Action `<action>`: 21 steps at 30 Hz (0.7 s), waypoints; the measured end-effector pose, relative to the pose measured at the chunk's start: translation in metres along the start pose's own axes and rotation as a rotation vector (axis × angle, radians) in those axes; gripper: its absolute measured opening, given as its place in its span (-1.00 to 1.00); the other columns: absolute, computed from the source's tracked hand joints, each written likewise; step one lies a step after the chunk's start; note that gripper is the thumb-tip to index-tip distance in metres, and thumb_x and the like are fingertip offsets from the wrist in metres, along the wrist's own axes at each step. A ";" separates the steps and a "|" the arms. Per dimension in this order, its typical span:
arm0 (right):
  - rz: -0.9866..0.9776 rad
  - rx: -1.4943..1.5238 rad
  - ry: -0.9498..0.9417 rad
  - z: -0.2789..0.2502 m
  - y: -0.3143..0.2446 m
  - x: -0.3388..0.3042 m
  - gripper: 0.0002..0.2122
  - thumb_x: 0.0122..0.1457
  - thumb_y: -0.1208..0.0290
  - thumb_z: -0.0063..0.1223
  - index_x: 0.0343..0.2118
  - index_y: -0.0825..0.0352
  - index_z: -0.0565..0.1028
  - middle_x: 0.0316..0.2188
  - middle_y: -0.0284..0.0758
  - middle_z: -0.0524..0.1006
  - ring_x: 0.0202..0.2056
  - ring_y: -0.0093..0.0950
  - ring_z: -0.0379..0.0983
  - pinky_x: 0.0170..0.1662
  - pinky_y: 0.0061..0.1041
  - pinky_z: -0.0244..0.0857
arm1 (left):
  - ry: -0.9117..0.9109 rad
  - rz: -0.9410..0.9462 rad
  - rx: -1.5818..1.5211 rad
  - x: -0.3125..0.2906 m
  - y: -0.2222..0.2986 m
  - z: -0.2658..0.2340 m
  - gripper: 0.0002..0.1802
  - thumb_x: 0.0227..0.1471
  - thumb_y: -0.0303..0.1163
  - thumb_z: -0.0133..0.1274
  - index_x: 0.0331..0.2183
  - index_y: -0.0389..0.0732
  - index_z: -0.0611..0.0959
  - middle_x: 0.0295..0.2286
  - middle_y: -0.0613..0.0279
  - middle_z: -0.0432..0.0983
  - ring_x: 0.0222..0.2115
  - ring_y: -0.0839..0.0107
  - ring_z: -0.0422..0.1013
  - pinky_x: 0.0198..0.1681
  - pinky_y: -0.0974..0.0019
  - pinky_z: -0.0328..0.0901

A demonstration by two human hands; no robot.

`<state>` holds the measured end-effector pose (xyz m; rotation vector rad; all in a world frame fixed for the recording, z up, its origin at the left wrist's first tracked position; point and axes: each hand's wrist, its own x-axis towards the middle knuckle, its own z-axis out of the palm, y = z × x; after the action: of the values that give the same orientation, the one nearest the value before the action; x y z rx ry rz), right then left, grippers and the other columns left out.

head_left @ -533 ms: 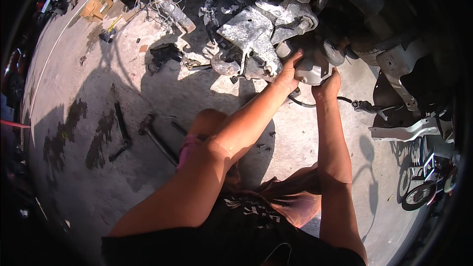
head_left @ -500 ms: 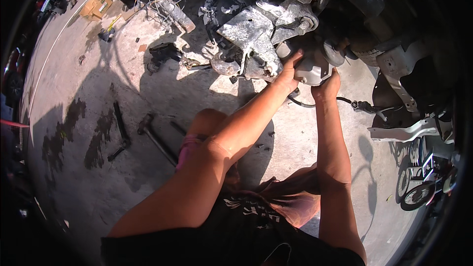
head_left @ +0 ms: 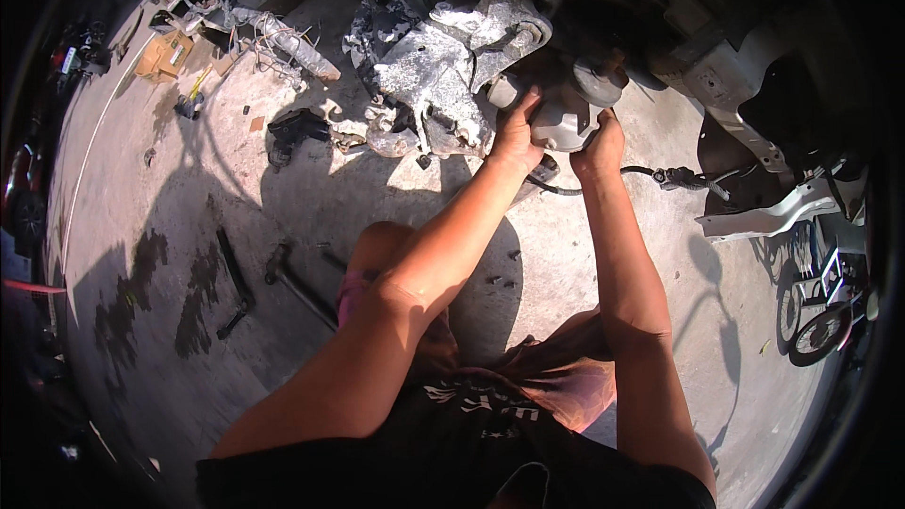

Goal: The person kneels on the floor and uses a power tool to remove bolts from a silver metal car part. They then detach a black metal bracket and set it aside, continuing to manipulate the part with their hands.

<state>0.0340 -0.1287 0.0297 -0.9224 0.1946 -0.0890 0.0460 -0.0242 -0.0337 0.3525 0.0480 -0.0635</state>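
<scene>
My left hand (head_left: pixel 514 137) and my right hand (head_left: pixel 601 146) grip a grey, rounded metal vehicle part (head_left: pixel 564 130) from its two sides. The left fingers point up along one side of it, with the thumb against its lower edge. The right fingers curl round the other side and are partly hidden behind it. Just above sits a grey disc-shaped piece (head_left: pixel 599 81); I cannot tell whether it is joined to the held part. Left of my hands is a scraped, whitish metal bracket (head_left: pixel 429 66) on the vehicle's underside. A black cable (head_left: pixel 636 171) runs below and behind my right wrist.
On the concrete floor to the left lie a hammer (head_left: pixel 297 287) and a dark bent tool (head_left: pixel 233 273). Several small bolts (head_left: pixel 504 281) lie between my legs. A white metal bracket (head_left: pixel 768 217) is at the right. Wiring (head_left: pixel 283 38) and a cardboard box (head_left: pixel 164 57) are far left.
The view has shifted, so the vehicle and my hands appear further left and slightly higher. Both hands keep their grip on the grey part, which looks slightly turned.
</scene>
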 end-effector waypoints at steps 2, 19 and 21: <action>-0.006 0.014 -0.013 0.002 -0.002 -0.004 -0.70 0.18 0.48 -0.29 -0.14 0.49 0.46 -0.15 -0.09 0.53 -0.13 -0.23 0.51 -0.03 -0.23 0.40 | 0.019 -0.016 0.031 -0.002 0.002 -0.001 -0.55 0.08 -0.03 0.16 -0.09 -0.13 0.60 -0.13 0.27 0.56 -0.09 0.30 0.45 0.04 0.14 0.32; -0.041 -0.028 0.171 -0.005 0.014 0.010 -0.76 0.12 0.49 -0.05 -0.21 0.55 0.44 -0.25 -0.04 0.53 -0.23 -0.23 0.50 -0.13 -0.29 0.40 | 0.071 -0.124 0.111 -0.017 0.018 0.021 -0.41 0.14 0.12 0.02 0.05 -0.08 0.51 0.02 0.30 0.48 0.05 0.24 0.37 0.19 0.05 0.19; -0.043 -0.028 0.147 -0.007 0.015 0.012 -0.76 0.12 0.49 -0.05 -0.20 0.55 0.43 -0.25 -0.04 0.53 -0.24 -0.23 0.51 -0.13 -0.30 0.40 | 0.057 -0.116 0.132 -0.016 0.018 0.022 -0.38 0.13 0.14 0.01 0.07 -0.08 0.49 0.02 0.31 0.47 0.07 0.23 0.36 0.20 0.04 0.17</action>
<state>0.0441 -0.1266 0.0123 -0.9490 0.3129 -0.1949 0.0317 -0.0141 -0.0056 0.4831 0.1212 -0.1716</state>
